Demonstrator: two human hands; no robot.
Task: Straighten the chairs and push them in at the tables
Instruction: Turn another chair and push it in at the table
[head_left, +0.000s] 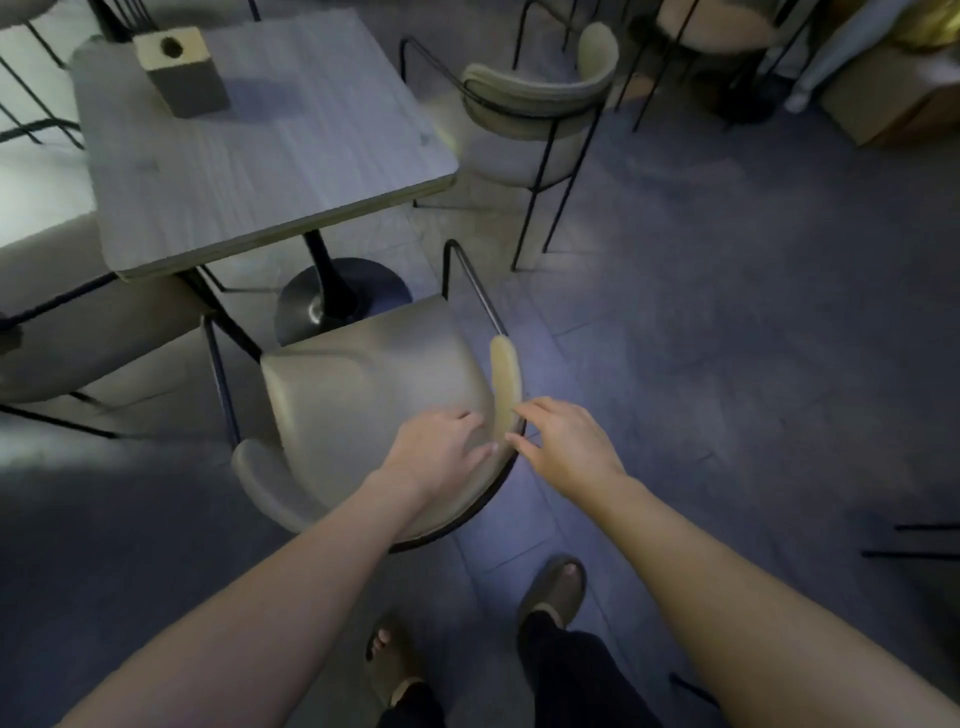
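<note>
Our two sandalled feet (550, 592) stand on the grey tiled floor (727, 338) at the near edge, dark trousers above them. Just beyond, we reach both bare arms to the nearest cream upholstered chair with black metal legs (363, 384), which sits pulled out from the near right corner of the square grey wood-grain table (249, 156), its seat turned at an angle to the table edge. Our left hand (441, 449) lies flat, fingers spread, on the curved backrest. Our right hand (566, 441) is loosely open, fingertips at the backrest's right end; whether it grips, we cannot tell. Far left on the table stands a pale wooden block holder with a round hole on top (179, 70); what is inside we cannot see. A second cream chair (530, 114) stands at the table's right side, close against it.
</note>
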